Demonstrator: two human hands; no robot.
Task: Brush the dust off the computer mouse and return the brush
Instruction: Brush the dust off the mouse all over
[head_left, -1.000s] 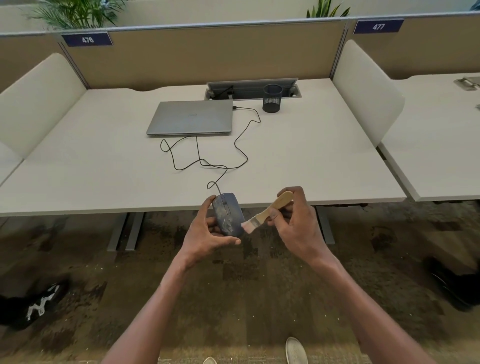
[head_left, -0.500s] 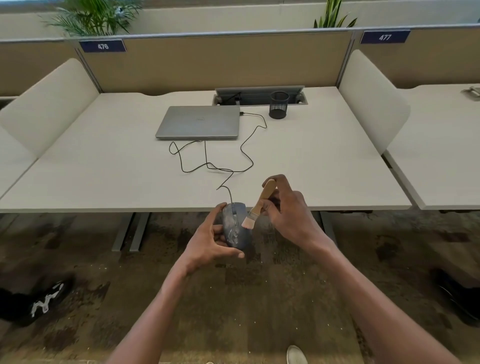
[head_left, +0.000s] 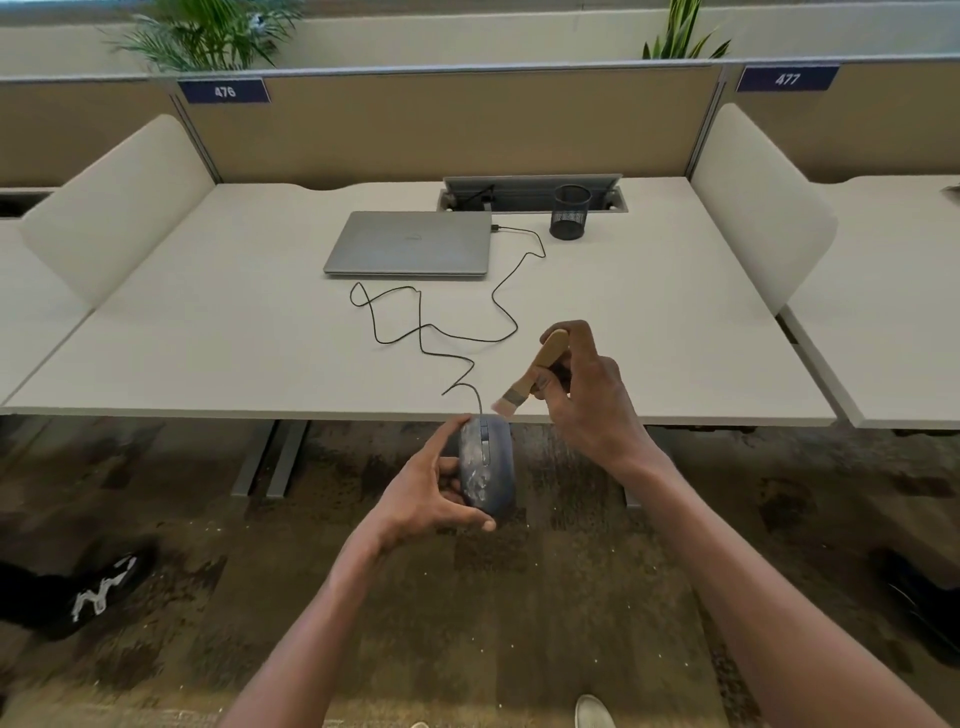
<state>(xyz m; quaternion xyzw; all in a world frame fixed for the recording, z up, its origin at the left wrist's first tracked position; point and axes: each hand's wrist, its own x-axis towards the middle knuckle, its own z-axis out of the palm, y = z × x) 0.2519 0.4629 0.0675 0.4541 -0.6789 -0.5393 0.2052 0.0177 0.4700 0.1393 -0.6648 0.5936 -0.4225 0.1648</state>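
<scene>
A dark grey wired mouse (head_left: 488, 467), streaked with pale dust on its left half, is held in the air just in front of the desk edge. My left hand (head_left: 431, 493) grips it from the left and below. My right hand (head_left: 587, 400) holds a small wooden-handled brush (head_left: 530, 376), handle up and bristles pointing down-left. The bristle tips hover just above the mouse's front end, apart from it. The mouse's black cable (head_left: 441, 332) snakes back across the desk to a shut silver laptop (head_left: 410, 244).
The white desk (head_left: 208, 322) has a black mesh pen cup (head_left: 570, 213) by a cable hatch at the back. Padded dividers stand on both sides. Below is brown patterned carpet, with a black shoe (head_left: 78, 597) at left and another at right.
The brush has lifted off the mouse's right side and swung up to its front end, the handle turning more upright. The mouse stays in my left hand.
</scene>
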